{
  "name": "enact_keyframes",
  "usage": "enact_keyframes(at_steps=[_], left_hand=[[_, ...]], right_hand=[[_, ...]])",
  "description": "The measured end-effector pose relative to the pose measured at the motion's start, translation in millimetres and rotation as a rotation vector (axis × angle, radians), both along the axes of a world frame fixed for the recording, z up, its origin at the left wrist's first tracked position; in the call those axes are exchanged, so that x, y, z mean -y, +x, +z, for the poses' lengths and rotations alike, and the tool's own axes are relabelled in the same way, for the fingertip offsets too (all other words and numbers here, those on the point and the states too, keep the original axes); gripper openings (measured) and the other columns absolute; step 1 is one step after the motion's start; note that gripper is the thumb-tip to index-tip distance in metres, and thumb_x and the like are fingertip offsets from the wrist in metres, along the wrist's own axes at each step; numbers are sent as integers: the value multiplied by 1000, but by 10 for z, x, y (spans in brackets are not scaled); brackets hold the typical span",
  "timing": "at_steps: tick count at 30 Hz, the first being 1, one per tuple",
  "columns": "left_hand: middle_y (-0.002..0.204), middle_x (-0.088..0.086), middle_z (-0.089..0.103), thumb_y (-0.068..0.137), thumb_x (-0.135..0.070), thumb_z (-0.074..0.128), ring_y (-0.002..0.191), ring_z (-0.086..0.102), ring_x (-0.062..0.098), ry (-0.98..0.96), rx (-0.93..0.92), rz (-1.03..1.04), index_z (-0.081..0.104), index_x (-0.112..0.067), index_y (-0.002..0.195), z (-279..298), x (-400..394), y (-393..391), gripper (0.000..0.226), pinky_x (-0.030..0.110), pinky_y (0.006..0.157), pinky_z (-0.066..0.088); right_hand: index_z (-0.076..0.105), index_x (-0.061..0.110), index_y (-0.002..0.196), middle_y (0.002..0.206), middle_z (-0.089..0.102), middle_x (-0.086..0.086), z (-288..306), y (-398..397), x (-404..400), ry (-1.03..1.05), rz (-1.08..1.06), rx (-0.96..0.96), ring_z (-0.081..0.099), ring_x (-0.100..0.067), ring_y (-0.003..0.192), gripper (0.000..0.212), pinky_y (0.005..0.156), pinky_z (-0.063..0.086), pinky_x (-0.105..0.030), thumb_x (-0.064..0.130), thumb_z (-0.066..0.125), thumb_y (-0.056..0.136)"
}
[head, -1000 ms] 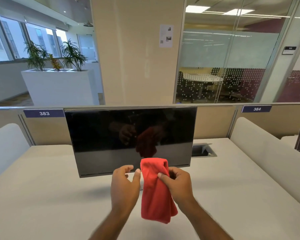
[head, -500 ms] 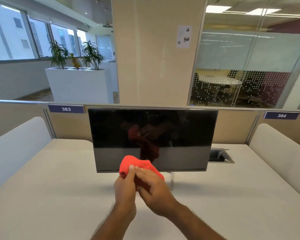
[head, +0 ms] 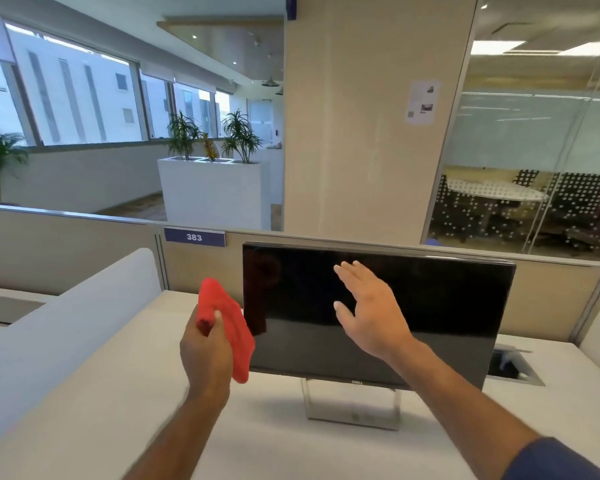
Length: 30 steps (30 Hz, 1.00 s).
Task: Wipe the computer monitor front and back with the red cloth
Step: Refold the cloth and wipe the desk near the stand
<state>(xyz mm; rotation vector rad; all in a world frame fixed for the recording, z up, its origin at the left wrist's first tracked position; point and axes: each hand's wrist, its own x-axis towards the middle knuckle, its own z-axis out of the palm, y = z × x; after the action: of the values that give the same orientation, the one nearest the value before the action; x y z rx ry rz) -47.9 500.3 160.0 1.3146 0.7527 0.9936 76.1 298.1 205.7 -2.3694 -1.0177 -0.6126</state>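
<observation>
I have the red cloth bunched in my left hand, just off the left edge of the monitor. My right hand hovers flat-fingered before its screen. I judge wiping hasn't begun; next, press cloth to screen.

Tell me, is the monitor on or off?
Seemingly off: the monitor screen is uniformly black, showing only reflections.

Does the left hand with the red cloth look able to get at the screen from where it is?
Probably yes. The left hand holds the red cloth right at the monitor's left edge with nothing between them; the open right hand is further along the screen.
</observation>
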Motion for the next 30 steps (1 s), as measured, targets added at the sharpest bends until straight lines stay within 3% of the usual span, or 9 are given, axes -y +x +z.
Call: enact_keyframes(at_steps=[3,5,9,13,16,20,25,28,30], left_hand=[[113,2,64,100,-25,51,104,59,26,53,-8,51,61,-20,123,144,-222,169,26,44,95,49],[105,1,65,99,-26,51,104,60,28,94,-19,61,62,-20,114,242,-314,295,19,41,91,48],[110,3,64,101,-27,49,101,59,25,222,-96,52,59,-16,126,425,-382,522,30,36,83,44],[116,-1,63,101,-25,48,103,60,20,339,-97,-50,47,-24,142,448,-432,763,41,34,89,49],[90,-4,64,101,-24,48,83,64,16,361,-135,-127,56,-21,131,364,-389,897,31,27,70,52],[85,1,64,101,-28,49,83,64,25,345,-180,-155,61,-16,108,71,-402,913,19,45,79,58],[95,6,70,102,-26,43,83,66,23,305,-321,-266,61,-13,122,-521,-484,742,30,38,74,57],[78,10,69,102,-28,41,62,63,24,189,-437,-375,62,-13,113,-905,-495,609,28,37,56,53],[72,9,69,102,-25,39,62,64,30,162,-474,-421,64,-14,109,-1012,-467,524,28,43,60,56]], right_hand=[[25,19,153,159,25,1,251,167,-124,-79,-77,102,13,-15,148,68,114,4,-25,32,56,94],[12,17,155,162,13,-1,322,247,-201,-158,-130,90,4,-17,149,75,116,-1,-29,34,53,94],[-2,16,155,163,-3,-2,268,308,-317,-264,-207,38,-9,-18,149,82,119,-8,-35,28,48,92],[1,18,155,163,-1,0,193,324,-370,-249,-240,47,-9,-18,149,83,121,-7,-38,25,49,88],[4,20,155,163,1,0,172,339,-374,-230,-238,52,-8,-17,149,85,121,-7,-37,26,51,85],[4,21,155,163,2,1,143,346,-374,-224,-242,69,-8,-17,149,88,119,-10,-36,30,55,84],[5,21,155,163,3,1,95,355,-399,-212,-247,88,-9,-17,149,89,116,-16,-34,36,57,84],[9,21,155,163,7,1,78,355,-410,-201,-253,99,-6,-18,149,87,116,-15,-34,37,56,83],[9,21,155,162,8,1,72,356,-406,-204,-253,107,-4,-18,149,87,117,-15,-34,37,56,83]])
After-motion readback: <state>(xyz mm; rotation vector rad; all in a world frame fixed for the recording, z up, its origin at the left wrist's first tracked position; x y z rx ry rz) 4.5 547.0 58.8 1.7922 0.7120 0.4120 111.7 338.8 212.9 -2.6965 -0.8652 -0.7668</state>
